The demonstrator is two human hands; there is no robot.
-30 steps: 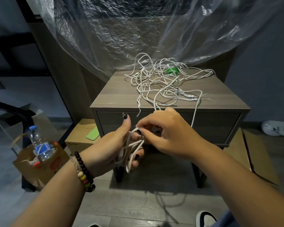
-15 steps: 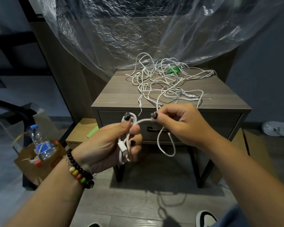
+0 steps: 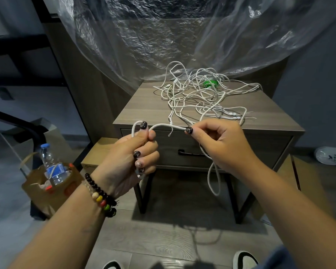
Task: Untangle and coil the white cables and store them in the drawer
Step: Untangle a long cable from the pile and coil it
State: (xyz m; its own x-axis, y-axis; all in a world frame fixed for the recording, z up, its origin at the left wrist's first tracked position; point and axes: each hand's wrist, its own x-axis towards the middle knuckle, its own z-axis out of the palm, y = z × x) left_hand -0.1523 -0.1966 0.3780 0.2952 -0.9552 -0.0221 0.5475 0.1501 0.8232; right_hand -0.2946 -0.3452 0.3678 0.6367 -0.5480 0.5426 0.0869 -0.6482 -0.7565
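since the earlier frames: right hand point(image 3: 221, 146) has drawn away from the left hand point(image 3: 128, 162), stretching a short span of white cable point(image 3: 167, 126) between them; the hanging loop under the right hand now drops lower.

left hand: fingers curled tight round a bundle of cable turns, thumb pressed on top; one small loop stands above the thumb. how many turns lie inside the fist is hidden by the fingers. beaded bracelet point(image 3: 102, 197) on the wrist.

right hand: thumb and forefinger pinch the cable, other fingers loosely curled; the cable passes behind the palm and reappears below as a long loop. its run inside the hand is not visible.

tangled cables point(image 3: 198, 96): beyond both hands, heaped on the nightstand point(image 3: 144, 107); individual cables cannot be separated by eye. a green object point(image 3: 210, 83) sits half buried among them.

drawer point(image 3: 241, 150): behind the right hand, closed; handle partly covered by that hand.

paper bag point(image 3: 47, 187) with water bottle point(image 3: 51, 166): left of the left hand. plastic sheet point(image 3: 163, 32) hangs behind.
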